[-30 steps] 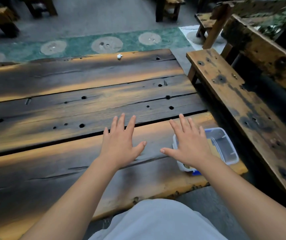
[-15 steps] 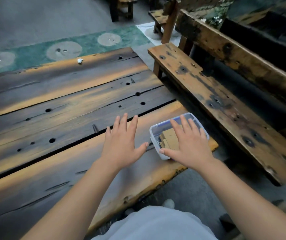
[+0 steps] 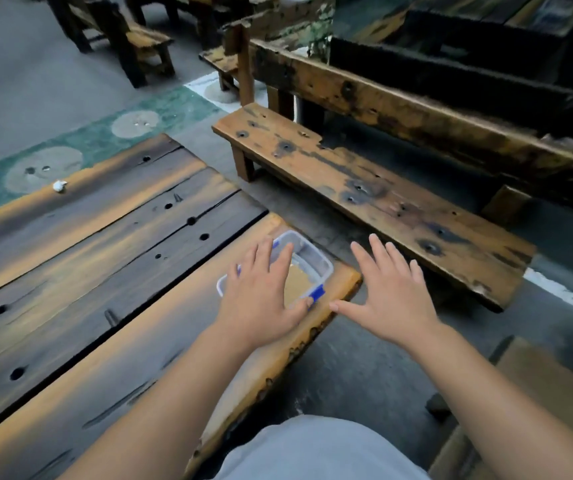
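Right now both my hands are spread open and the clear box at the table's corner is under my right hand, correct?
Not quite: the head view shows the clear box under your left hand; your right hand hovers past the table edge. Both hands are spread open, as said.

Box (image 3: pixel 313 263) sat under my left hand (image 3: pixel 261 299), at table (image 3: pixel 105 271) corner. My right hand (image 3: pixel 394 296) was right of box, past table edge. Bench (image 3: pixel 382 202) lay beyond right hand.

Left hand (image 3: pixel 261 299) hides near half of box (image 3: pixel 317 259).
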The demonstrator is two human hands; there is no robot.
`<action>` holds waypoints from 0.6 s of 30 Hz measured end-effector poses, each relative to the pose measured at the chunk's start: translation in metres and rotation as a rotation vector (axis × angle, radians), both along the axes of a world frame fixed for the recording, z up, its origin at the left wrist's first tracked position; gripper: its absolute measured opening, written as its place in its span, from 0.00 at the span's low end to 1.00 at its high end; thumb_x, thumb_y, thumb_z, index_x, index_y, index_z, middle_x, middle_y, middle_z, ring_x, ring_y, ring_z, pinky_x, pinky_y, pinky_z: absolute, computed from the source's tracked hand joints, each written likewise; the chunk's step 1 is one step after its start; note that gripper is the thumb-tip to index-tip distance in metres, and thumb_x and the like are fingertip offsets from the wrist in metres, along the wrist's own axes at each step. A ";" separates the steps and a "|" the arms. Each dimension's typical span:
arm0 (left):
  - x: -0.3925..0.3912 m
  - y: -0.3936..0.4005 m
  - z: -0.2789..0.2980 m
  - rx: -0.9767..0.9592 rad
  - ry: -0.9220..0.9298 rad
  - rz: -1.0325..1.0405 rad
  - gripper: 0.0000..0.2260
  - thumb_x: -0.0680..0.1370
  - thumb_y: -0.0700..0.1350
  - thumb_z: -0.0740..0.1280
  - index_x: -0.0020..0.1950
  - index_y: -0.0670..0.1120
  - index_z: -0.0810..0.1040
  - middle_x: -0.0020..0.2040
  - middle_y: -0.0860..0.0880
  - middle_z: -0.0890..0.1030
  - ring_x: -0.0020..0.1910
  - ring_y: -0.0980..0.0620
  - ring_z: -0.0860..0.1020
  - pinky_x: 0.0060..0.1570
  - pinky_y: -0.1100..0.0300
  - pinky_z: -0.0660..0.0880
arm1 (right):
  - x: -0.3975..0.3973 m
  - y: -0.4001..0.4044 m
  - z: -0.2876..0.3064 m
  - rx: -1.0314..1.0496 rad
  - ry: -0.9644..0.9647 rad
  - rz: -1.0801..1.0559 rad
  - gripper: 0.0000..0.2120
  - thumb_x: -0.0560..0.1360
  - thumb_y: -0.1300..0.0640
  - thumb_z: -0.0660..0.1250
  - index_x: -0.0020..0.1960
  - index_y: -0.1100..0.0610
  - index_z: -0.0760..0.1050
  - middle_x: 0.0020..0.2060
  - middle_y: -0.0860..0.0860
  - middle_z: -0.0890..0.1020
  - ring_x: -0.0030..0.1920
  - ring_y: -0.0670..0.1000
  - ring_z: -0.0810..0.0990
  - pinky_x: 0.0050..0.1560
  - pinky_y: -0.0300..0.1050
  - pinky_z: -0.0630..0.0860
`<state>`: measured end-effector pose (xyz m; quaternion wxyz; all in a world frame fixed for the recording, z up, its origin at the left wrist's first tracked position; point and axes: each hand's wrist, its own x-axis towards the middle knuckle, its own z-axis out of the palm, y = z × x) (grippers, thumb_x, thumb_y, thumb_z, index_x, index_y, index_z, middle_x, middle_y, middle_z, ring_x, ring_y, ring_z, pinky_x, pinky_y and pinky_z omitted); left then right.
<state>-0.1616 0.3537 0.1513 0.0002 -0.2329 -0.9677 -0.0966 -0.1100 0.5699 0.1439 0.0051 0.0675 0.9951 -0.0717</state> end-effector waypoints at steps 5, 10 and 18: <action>-0.003 0.088 0.004 -0.015 0.008 -0.156 0.39 0.70 0.70 0.50 0.77 0.54 0.47 0.79 0.45 0.50 0.77 0.43 0.47 0.71 0.36 0.56 | 0.029 0.079 -0.002 -0.007 0.017 -0.146 0.51 0.60 0.20 0.51 0.76 0.43 0.43 0.78 0.49 0.47 0.77 0.54 0.48 0.72 0.63 0.53; 0.007 0.175 -0.001 -0.032 0.022 -0.341 0.39 0.70 0.69 0.53 0.77 0.54 0.47 0.79 0.45 0.50 0.77 0.43 0.48 0.70 0.37 0.56 | 0.076 0.149 -0.010 -0.023 -0.003 -0.344 0.51 0.59 0.20 0.50 0.76 0.43 0.43 0.78 0.49 0.45 0.77 0.54 0.48 0.72 0.63 0.52; 0.040 0.286 -0.009 -0.021 0.010 -0.664 0.39 0.70 0.69 0.54 0.76 0.55 0.48 0.79 0.45 0.52 0.77 0.43 0.48 0.69 0.35 0.56 | 0.159 0.214 -0.016 -0.050 0.001 -0.649 0.48 0.62 0.20 0.48 0.76 0.42 0.44 0.78 0.48 0.46 0.77 0.54 0.48 0.72 0.63 0.52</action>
